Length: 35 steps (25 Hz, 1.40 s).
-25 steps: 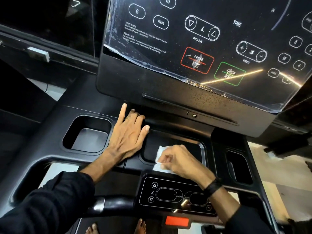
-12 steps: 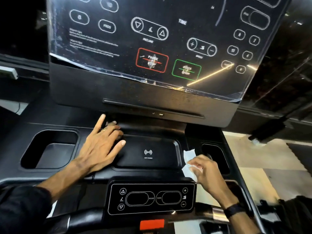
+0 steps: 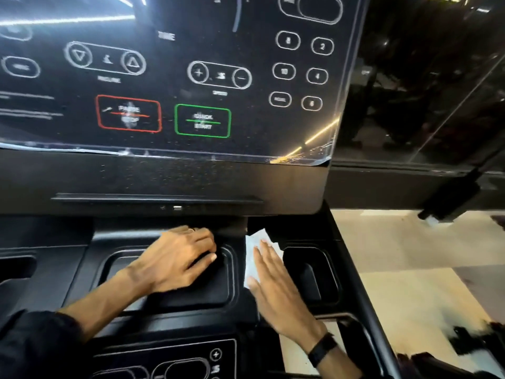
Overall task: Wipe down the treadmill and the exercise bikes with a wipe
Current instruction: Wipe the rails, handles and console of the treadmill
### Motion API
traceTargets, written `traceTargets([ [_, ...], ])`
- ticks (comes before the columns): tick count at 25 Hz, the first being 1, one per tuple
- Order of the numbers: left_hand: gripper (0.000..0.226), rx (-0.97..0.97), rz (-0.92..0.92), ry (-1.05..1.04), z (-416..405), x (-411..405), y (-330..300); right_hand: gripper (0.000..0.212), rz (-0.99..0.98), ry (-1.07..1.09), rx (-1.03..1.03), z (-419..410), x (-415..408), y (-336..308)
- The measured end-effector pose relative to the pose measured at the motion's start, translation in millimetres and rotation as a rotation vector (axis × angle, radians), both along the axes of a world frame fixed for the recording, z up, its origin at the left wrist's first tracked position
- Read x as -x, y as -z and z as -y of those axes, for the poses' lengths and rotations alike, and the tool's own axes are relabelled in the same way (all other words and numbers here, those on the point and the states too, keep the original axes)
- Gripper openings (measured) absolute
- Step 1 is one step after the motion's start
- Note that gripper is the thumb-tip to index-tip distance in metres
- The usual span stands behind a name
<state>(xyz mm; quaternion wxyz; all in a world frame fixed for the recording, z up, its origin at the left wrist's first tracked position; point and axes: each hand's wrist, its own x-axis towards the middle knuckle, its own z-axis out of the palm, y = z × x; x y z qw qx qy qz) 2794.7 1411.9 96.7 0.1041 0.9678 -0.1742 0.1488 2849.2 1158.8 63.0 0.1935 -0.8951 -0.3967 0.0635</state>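
The treadmill console [image 3: 284, 187] surface: my right hand [image 3: 276, 285] now presses the wipe [image 3: 255, 243] flat, grip wide, farther right beside the cupholder [image 3: 311, 272]; left hand [image 3: 177, 258] braces, empty.

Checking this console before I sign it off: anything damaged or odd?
Yes. The clear film over the display is lifting and ragged along its lower edge, and white specks dot the dark panel beneath it.

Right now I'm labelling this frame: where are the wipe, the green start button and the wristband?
wipe [image 3: 252, 243]: head view, upper part beyond the fingertips.
green start button [image 3: 202, 121]: head view, its middle.
wristband [image 3: 322, 348]: head view, top of the band.
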Motion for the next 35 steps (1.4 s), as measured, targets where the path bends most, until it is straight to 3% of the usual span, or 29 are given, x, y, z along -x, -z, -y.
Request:
traceTargets([
  [9,0.023,-0.036,0.01,-0.053,48.1,-29.4,-6.1,0.11,0.105,-0.05,0.184,-21.3,-73.6,10.0],
  [12,0.024,-0.065,0.015,-0.028,56.6,-38.2,-5.2,0.11,0.12,-0.032,0.191,-19.7,-103.7,1.9],
  [18,0.029,-0.067,0.024,0.021,70.9,-61.0,3.7,0.087,-0.076,0.267,0.231,39.6,-151.0,2.1],
  [23,0.03,-0.063,0.07,0.075,81.2,-71.9,16.0,0.104,-0.214,0.552,0.272,77.5,-111.8,6.3],
  [30,0.023,0.023,-0.008,0.112,82.3,-79.7,31.7,0.119,-0.52,0.78,0.086,133.6,-90.5,7.4],
  [33,0.024,0.03,-0.002,0.107,82.1,-80.5,31.4,0.123,-0.227,0.767,0.279,123.2,-30.9,26.4],
  [35,0.025,0.031,0.008,0.099,82.5,-80.2,32.2,0.11,0.011,0.714,0.254,107.2,9.5,36.8],
])
